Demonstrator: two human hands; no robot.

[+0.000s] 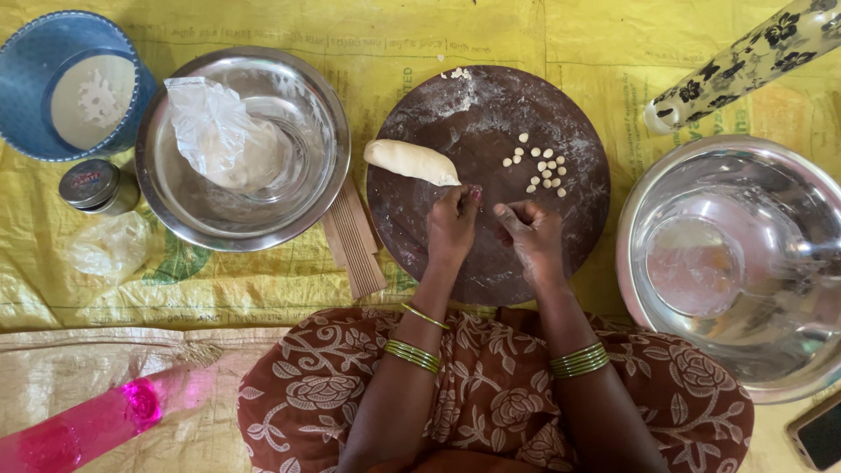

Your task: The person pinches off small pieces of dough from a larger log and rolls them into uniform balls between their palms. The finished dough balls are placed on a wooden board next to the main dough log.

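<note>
- Dough log [410, 161], pale and tapered, lies on the left part of the round brown board [491, 263], its pointed end just beside the left hand.
- Left hand [452, 226] rests on the board with its fingers [464, 197] drawn together at the tips, next to the log's end; whether a bit of dough sits between them cannot be told.
- Right hand [530, 235] lies just beside the left, fingers [508, 213] curled in and pinched together, dusted with flour; what they grip, if anything, is hidden.
- Small dough pieces [539, 165] sit in a loose cluster on the board, above the right hand and apart from the log.
- Board is smeared with flour and lies on a yellow woven mat [263, 298] on the floor.
- Left of the board stands a steel bowl [175, 201] holding a crumpled clear plastic bag [215, 131].
- Ridged wooden paddle [355, 241] lies between that bowl and the board, partly under the bowl's rim.
- Blue container [35, 61] and a small round tin [92, 184] sit at the far left.
- Large steel basin [666, 184] stands to the right of the board.
- Gold bangles [578, 360] ring both wrists above a brown patterned garment [491, 403].
- Pink translucent object [88, 425] lies at the lower left; a phone corner [819, 434] shows at the lower right.
</note>
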